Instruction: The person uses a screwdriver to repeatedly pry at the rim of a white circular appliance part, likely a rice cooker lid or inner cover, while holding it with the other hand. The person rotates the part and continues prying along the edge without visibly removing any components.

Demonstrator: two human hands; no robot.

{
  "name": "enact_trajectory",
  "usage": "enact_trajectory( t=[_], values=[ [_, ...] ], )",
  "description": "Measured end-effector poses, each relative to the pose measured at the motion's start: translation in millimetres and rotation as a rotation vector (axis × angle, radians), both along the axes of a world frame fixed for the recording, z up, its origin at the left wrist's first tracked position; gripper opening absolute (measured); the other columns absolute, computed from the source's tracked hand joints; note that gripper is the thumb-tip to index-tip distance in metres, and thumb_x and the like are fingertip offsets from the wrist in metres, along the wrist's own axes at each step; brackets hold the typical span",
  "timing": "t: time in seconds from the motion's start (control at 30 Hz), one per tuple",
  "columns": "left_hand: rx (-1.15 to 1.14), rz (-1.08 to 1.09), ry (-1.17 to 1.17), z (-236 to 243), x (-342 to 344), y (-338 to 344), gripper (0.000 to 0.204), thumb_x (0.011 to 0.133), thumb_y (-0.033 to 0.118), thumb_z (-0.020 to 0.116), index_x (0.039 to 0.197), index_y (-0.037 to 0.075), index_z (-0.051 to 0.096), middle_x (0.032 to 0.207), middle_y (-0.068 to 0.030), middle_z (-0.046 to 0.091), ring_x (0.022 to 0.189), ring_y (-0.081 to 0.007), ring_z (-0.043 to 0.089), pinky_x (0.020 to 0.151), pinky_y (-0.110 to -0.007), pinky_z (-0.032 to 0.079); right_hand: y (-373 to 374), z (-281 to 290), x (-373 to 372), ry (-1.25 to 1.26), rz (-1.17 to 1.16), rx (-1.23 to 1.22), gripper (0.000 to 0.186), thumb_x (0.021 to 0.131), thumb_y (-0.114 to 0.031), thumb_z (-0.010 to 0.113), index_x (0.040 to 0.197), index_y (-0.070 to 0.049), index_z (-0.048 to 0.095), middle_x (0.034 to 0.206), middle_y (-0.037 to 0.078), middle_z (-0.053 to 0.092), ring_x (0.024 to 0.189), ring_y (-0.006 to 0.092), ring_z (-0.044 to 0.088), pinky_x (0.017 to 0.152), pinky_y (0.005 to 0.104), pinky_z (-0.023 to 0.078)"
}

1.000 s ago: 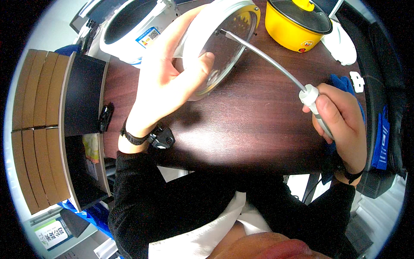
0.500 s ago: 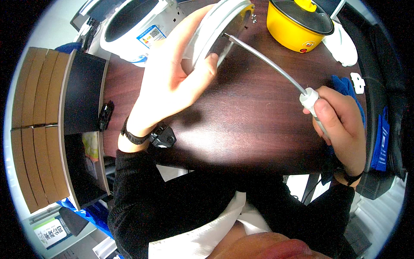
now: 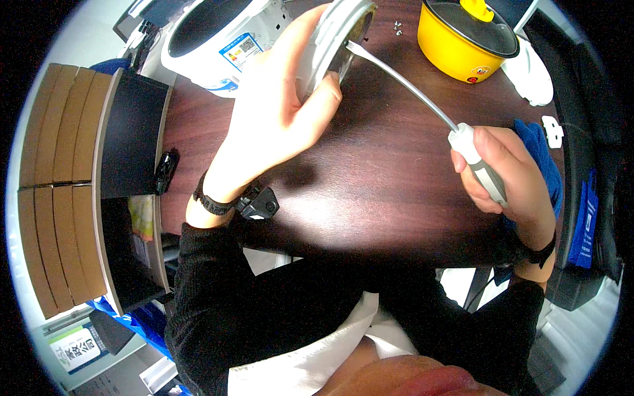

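Observation:
A round white part [image 3: 325, 49] with a stepped rim and a darker, shiny face is held up on edge in my left hand [image 3: 281, 119]; the thumb presses its lower side and the fingers lie behind it. My right hand [image 3: 512, 168] is wrapped round the white and grey handle of a screwdriver [image 3: 413, 88]. Its long metal shaft reaches up and left, and the tip meets the shiny face of the part. Whether the tip sits in a screw is too small to tell.
A white appliance body [image 3: 198, 49] with a dark inside stands at the far left. A yellow pot [image 3: 452, 49] with a lid is far right, several small screws [image 3: 397, 28] beside it. White pieces [image 3: 531, 76] and a blue cloth [image 3: 541, 152] lie along the right; cardboard boxes [image 3: 63, 125] stand left.
My right hand has turned, so more of the screwdriver handle shows, and has come slightly left. The tip stays at the part, whose shiny face now shows more edge-on. The view has shifted a little.

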State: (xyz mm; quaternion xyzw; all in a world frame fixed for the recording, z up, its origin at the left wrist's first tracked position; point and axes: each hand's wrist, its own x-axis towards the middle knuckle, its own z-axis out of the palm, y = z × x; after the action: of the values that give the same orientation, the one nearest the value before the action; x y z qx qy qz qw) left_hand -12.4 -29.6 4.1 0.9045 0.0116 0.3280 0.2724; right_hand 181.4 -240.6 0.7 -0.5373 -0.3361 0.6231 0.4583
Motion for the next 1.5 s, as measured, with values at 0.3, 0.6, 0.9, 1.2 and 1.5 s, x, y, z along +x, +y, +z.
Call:
enact_trajectory(
  t=[0.3, 0.6, 0.9, 1.2, 1.5],
  values=[
    [-0.268, 0.050, 0.057, 23, 1, -14, 0.060, 0.078, 0.007, 0.055, 0.132, -0.008, 0.037, 0.119, -0.0213, 0.054, 0.105, -0.0284, 0.056, 0.093, -0.036, 0.043, 5, -5, -4, -0.455, -0.041, 0.209, 0.031, 0.096, -0.027, 0.044, 0.084, -0.001, 0.057, 0.053, 0.005, 0.048, 0.043, 0.0127, 0.045, 0.044, 0.0257, 0.035],
    [-0.465, 0.080, 0.058, 13, -3, -9, 0.054, 0.077, 0.009, 0.064, 0.127, -0.003, 0.048, 0.116, -0.0125, 0.059, 0.107, -0.0181, 0.055, 0.095, -0.029, 0.040, -2, 1, -11, -1.227, -0.330, 0.502, 0.019, 0.082, -0.018, 0.066, 0.087, -0.001, 0.059, 0.076, 0.016, 0.060, 0.067, 0.0311, 0.062, 0.059, 0.0333, 0.046],
    [-0.501, 0.032, 0.084, 14, -5, -5, 0.053, 0.078, 0.014, 0.066, 0.126, 0.000, 0.050, 0.114, -0.0108, 0.060, 0.105, -0.0169, 0.055, 0.093, -0.029, 0.041, -8, 8, -16, -1.232, -0.331, 0.517, 0.020, 0.080, -0.018, 0.067, 0.088, -0.001, 0.060, 0.078, 0.017, 0.061, 0.070, 0.0321, 0.062, 0.060, 0.0338, 0.047],
    [-0.523, -0.008, 0.103, 18, -6, -10, 0.052, 0.078, 0.013, 0.064, 0.126, 0.000, 0.049, 0.115, -0.0109, 0.059, 0.106, -0.0172, 0.054, 0.093, -0.030, 0.040, -9, 10, -13, -1.272, -0.297, 0.520, 0.022, 0.080, -0.018, 0.067, 0.093, -0.001, 0.061, 0.082, 0.017, 0.063, 0.075, 0.0328, 0.063, 0.064, 0.0328, 0.049],
    [-0.449, 0.099, 0.063, 20, -10, -21, 0.060, 0.071, 0.010, 0.064, 0.128, -0.004, 0.048, 0.119, -0.0156, 0.058, 0.110, -0.0225, 0.055, 0.097, -0.032, 0.038, -6, 0, -14, -1.129, -0.186, 0.455, 0.019, 0.086, -0.020, 0.061, 0.090, -0.002, 0.056, 0.073, 0.018, 0.058, 0.069, 0.0344, 0.061, 0.057, 0.0363, 0.045]
  ],
)
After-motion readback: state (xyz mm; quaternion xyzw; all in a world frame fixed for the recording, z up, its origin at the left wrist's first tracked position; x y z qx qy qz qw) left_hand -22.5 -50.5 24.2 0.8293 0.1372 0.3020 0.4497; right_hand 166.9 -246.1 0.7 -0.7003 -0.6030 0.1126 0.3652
